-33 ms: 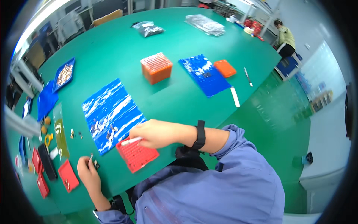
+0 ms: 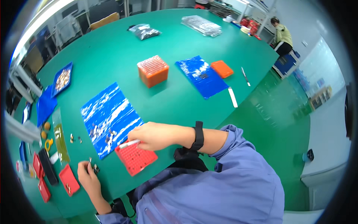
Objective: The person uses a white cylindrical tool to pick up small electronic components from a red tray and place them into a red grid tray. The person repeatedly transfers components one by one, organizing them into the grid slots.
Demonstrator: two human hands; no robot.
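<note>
My right hand [image 2: 148,135] is closed round a slim white pen-like tool [image 2: 126,144], held low over a red perforated tray [image 2: 137,161]. Small dark specks dot the tray, which lies near the table's front edge. To the left, my left hand [image 2: 88,178] is closed in a pinch; a tiny light-tipped piece [image 2: 90,159] shows at its fingertips, too small to name. Beside those fingers are a few small dark parts [image 2: 96,169]. Just beyond the tray is a shiny blue sheet [image 2: 115,106] with scattered small parts on its near end.
On the green table [image 2: 167,41] stands an orange stack of trays [image 2: 153,72]. Right of it lie a second blue sheet [image 2: 203,80] and an orange tray [image 2: 222,69]. Left are a red tray [image 2: 69,175], a black case [image 2: 47,167], yellow scissors [image 2: 48,144] and a blue tray of parts [image 2: 62,78].
The whole view has shifted slightly, so the things on the table sit a little further left. Both hands keep nearly the same places and grips.
</note>
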